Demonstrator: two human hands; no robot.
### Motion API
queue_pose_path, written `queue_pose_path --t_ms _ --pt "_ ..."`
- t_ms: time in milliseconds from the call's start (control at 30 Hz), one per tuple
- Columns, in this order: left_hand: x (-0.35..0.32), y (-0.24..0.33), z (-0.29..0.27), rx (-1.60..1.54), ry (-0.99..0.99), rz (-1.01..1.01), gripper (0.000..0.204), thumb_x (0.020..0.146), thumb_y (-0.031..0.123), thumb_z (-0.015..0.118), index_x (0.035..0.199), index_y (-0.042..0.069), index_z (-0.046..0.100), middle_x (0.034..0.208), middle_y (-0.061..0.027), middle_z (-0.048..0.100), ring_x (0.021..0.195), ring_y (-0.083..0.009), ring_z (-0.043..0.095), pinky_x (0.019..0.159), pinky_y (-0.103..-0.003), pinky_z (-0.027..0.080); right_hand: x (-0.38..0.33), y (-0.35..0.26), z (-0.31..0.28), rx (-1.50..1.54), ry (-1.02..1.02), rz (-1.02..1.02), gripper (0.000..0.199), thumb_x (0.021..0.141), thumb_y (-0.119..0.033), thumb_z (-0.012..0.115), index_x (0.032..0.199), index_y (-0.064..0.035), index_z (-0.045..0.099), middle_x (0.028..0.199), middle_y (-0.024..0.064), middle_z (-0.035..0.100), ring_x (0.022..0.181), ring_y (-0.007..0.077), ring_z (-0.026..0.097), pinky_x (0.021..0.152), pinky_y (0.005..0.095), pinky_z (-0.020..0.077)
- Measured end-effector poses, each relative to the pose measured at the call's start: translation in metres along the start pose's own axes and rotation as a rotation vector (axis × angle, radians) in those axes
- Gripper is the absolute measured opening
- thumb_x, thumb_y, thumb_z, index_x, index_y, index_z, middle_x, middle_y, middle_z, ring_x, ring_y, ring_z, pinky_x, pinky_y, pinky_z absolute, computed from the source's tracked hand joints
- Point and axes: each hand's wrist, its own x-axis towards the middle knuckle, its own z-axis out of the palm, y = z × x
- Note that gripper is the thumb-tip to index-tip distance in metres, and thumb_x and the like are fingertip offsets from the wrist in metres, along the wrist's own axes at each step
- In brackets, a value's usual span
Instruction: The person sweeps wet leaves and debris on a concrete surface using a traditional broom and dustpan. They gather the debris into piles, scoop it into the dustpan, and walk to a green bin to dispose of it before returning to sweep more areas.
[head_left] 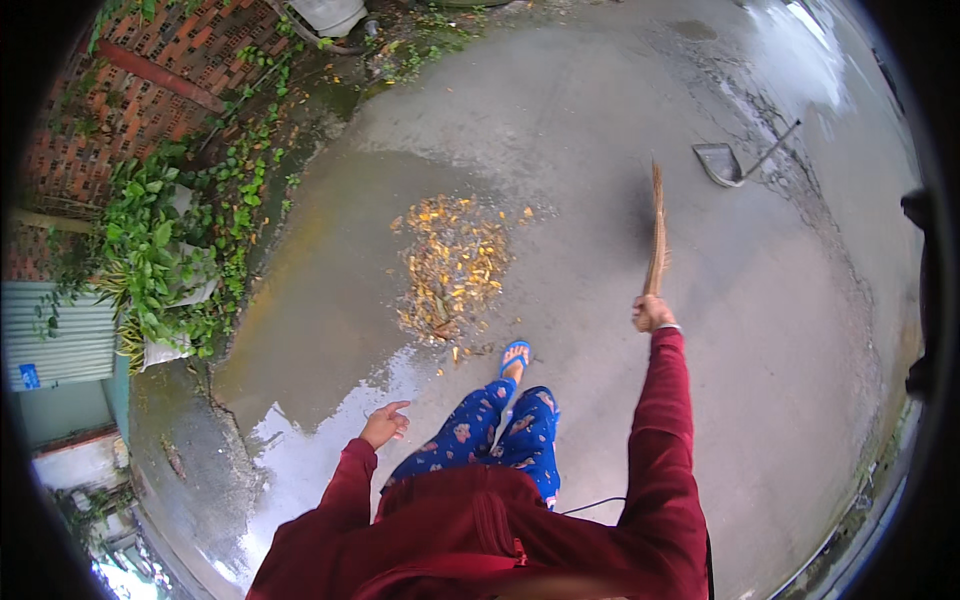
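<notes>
Right fingers (642, 317) wrapped round a broom (659, 232), its length ahead — left fingers (397, 408) part-spread, empty

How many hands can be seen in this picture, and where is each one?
2. The left hand, apparently empty, is below and left of the pile of yellow leaves in the picture; the right hand, at right, grips the broom.

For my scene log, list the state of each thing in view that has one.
Pavement: wet in patches
Broom: held
Right hand: closed around the broom
Left hand: empty, partly open
Leaf pile: heaped loosely
Dustpan: resting on the pavement, unheld
Plants: green, leafy
</notes>
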Motion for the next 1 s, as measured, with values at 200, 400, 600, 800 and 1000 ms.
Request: queue_pose_path --t_ms 200,400,600,800,1000 --pt "-0.033 -0.012 0.006 -0.033 0.269 -0.118 0.043 0.072 0.002 0.045 0.114 0.009 0.046 0.074 -0.0085 0.057 0.059 -0.0144 0.054 0.052 -0.027 0.049 -0.006 0.124 0.114 -0.663 -0.086 0.316 0.03 0.07 -0.008 0.052 0.091 0.0038 0.034 0.071 0.0173 0.055 0.048 0.0257 0.057 0.035 0.0375 0.0441" --pt "-0.036 -0.074 0.057 -0.524 0.119 -0.566 0.047 0.071 0.0 0.047 0.116 0.01 0.041 0.073 -0.011 0.056 0.058 -0.022 0.055 0.052 -0.039 0.049 -0.075 0.102 0.078 -0.742 -0.588 0.075 0.031 0.059 -0.008 0.057 0.083 0.0083 0.046 0.056 0.0149 0.052 0.042 0.0242 0.053 0.037 0.0352 0.0423" --pt "0.031 0.03 0.128 0.246 -0.132 -0.117 0.04 0.07 0.007 0.048 0.11 0.01 0.05 0.079 -0.0055 0.061 0.06 -0.0154 0.059 0.055 -0.031 0.049 -0.111 -0.022 -0.048 -0.484 -0.725 0.255 0.039 0.06 -0.005 0.059 0.095 0.0013 0.043 0.055 0.0032 0.046 0.04 0.0123 0.045 0.035 0.0272 0.0391" --pt "0.07 0.189 0.176 -0.138 0.108 0.17 0.037 0.075 0.009 0.047 0.112 0.009 0.047 0.086 -0.0089 0.058 0.068 -0.0147 0.057 0.054 -0.028 0.049 -0.102 -0.121 -0.172 -0.656 -0.355 -0.086 0.058 0.059 -0.002 0.057 0.112 0.0051 0.033 0.06 0.0066 0.048 0.046 0.0148 0.048 0.037 0.0294 0.0412" --pt "0.075 0.14 0.179 -0.141 0.202 0.218 0.038 0.072 0.007 0.049 0.11 0.009 0.049 0.074 -0.0105 0.058 0.06 -0.0161 0.056 0.054 -0.027 0.047 0.024 -0.191 -0.13 -0.368 -0.355 0.073 0.009 0.064 -0.006 0.052 0.07 -0.0004 0.049 0.055 0.0066 0.046 0.045 0.0181 0.047 0.041 0.0312 0.0402"
